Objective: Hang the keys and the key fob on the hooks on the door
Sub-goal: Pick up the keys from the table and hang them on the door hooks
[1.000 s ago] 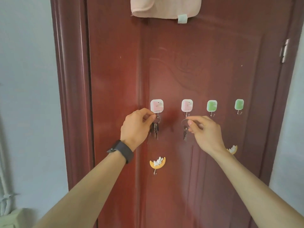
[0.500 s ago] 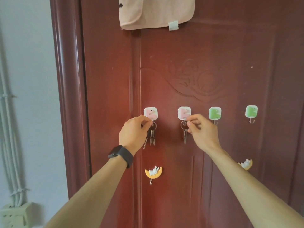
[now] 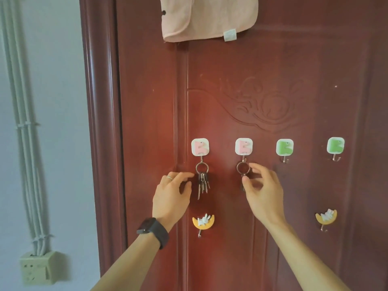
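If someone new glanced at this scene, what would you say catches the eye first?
Two hands reach to a dark red door: the left hand sits open beside a bunch of keys hanging from the leftmost pink hook. The right hand touches a key ring on the second pink hook. Above hangs a pink towel.

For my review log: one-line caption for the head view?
Key bunch hangs on left pink hook; open left hand beside it.

L hand (image 3: 171, 195) + R hand (image 3: 261, 193) raised, fingers loose
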A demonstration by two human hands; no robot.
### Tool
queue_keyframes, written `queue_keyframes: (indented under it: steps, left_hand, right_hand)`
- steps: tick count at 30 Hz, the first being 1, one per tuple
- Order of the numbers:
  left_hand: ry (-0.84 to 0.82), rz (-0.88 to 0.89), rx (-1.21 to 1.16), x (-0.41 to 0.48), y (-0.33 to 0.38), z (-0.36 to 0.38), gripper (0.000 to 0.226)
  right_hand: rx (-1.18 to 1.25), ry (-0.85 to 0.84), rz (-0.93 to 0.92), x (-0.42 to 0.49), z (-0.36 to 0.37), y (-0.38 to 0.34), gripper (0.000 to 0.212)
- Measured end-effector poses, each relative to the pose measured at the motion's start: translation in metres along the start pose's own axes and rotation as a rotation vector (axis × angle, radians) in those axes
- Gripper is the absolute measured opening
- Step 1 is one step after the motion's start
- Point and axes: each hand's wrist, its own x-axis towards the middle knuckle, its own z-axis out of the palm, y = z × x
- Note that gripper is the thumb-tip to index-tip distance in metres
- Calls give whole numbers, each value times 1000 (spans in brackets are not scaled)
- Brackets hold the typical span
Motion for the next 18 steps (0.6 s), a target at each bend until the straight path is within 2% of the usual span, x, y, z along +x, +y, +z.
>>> queue_keyframes:
  steps: [3,7,13,18]
  left_hand:
    - [-22,37,77,-27,-22,-8,27]
    - [-44,-76,123,-75,-63,-33,31]
    - [-50,-364,282,-177,-141,-100,29]
    - [-126,-643,517,-295,-209,-200,31]
  right_hand:
    - [26,4,-56,-41,14,-2,26]
    - [43,-151,-121,-103,50,-2,18]
    - [46,-516,-136,-210,115,-21,17]
    - [89,-844,-151,-326,180,-68,20]
